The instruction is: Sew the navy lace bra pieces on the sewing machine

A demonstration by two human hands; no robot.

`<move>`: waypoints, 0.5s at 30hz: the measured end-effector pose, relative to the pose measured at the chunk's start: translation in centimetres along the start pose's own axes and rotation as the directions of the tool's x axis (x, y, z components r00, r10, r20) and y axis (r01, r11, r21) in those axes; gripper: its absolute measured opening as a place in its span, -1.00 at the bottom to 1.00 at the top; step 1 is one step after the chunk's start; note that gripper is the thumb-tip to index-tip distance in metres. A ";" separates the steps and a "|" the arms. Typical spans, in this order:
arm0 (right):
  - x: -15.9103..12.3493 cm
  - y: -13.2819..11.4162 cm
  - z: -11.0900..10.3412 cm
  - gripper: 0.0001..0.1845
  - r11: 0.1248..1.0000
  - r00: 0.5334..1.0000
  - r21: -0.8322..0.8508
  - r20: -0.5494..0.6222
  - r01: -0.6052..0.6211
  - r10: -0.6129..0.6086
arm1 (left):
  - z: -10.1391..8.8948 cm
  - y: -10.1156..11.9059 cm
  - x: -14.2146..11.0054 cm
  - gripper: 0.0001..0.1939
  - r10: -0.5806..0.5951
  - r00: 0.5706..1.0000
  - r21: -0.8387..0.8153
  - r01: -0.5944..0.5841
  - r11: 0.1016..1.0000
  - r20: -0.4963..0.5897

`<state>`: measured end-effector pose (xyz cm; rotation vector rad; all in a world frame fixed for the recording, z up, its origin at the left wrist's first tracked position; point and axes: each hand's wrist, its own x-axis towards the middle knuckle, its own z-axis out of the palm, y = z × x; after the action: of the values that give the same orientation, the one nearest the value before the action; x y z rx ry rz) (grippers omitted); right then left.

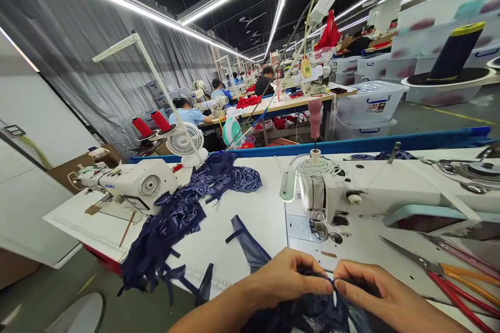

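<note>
At the table's front edge, my left hand (pixel 291 278) pinches the edge of a navy fabric piece (pixel 320 309). Close beside it, my right hand (pixel 369 289) is closed on the same edge, thumb and fingertips together. The two hands nearly touch, and the cloth hangs below them, partly out of view. Just beyond them stands a white sewing machine (pixel 318 197) with its presser foot over a metal plate. A loose navy strip (pixel 248 244) lies on the tabletop to the left of the machine and runs behind my left hand.
A heap of navy patterned garments (pixel 175 218) spreads across the left of the table. Scissors with red handles (pixel 433 268) and orange-handled ones (pixel 469 273) lie at right. A second sewing machine (pixel 128 182) and a white fan (pixel 185 140) stand at left. People work farther back.
</note>
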<state>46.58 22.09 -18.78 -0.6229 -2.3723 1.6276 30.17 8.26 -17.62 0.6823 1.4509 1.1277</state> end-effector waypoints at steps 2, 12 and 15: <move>0.1 0.4 -0.2 -0.47 0.999 0.998 0.035 0.043 -0.040 0.038 | 0.0 -0.2 0.1 -0.46 -0.015 1.000 -0.057 0.015 0.998 -0.007; -0.7 0.6 0.0 -0.39 0.971 0.983 0.155 -0.009 -0.180 0.183 | -0.2 -0.7 0.2 -0.43 -0.047 0.999 -0.188 0.041 0.981 -0.024; -0.9 0.5 -0.4 -0.31 0.959 0.971 0.156 0.077 -0.236 0.227 | 0.1 -0.7 0.2 -0.48 -0.055 0.998 -0.214 0.047 0.976 -0.033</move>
<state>47.66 22.19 -18.98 -0.8585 -2.2432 1.9388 30.29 8.22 -18.35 0.4721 1.3482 1.2415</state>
